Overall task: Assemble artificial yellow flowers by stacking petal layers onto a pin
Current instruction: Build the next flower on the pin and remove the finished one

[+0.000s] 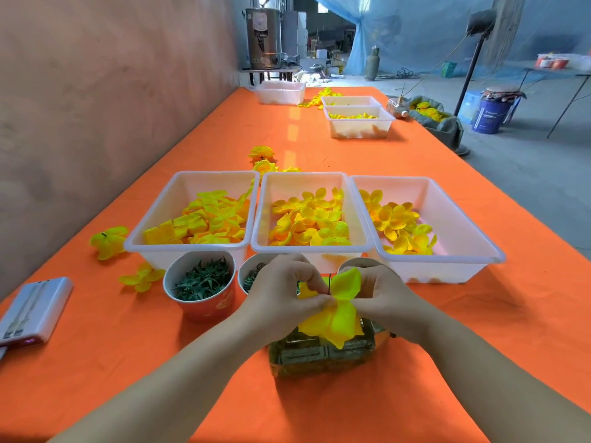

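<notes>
We hold a yellow petal layer [342,310] just above a clear box [319,358] on the orange tablecloth [128,353], near the front edge. Our left hand [284,290] and right hand [385,300] meet at its middle, fingertips curled in and pinching the fabric from either side. A thin dark pin [329,283] rises between the hands, nearly upright, its long axis vertical and its free end pointing up and slightly away from us. We cannot tell which fingers grip its lower part. The layer spreads flat across the pin, one lobe lifted towards the right hand and the others drooping over the box. The fabric looks thin, soft and matt, with rounded lobes.

Behind the hands stand three white plastic trays side by side. The left tray [179,195] holds squarish yellow pieces, while the middle tray [287,187] and the right tray [454,219] hold cupped, rounded petals. A paper cup [204,308] holds spiky green pieces.
</notes>
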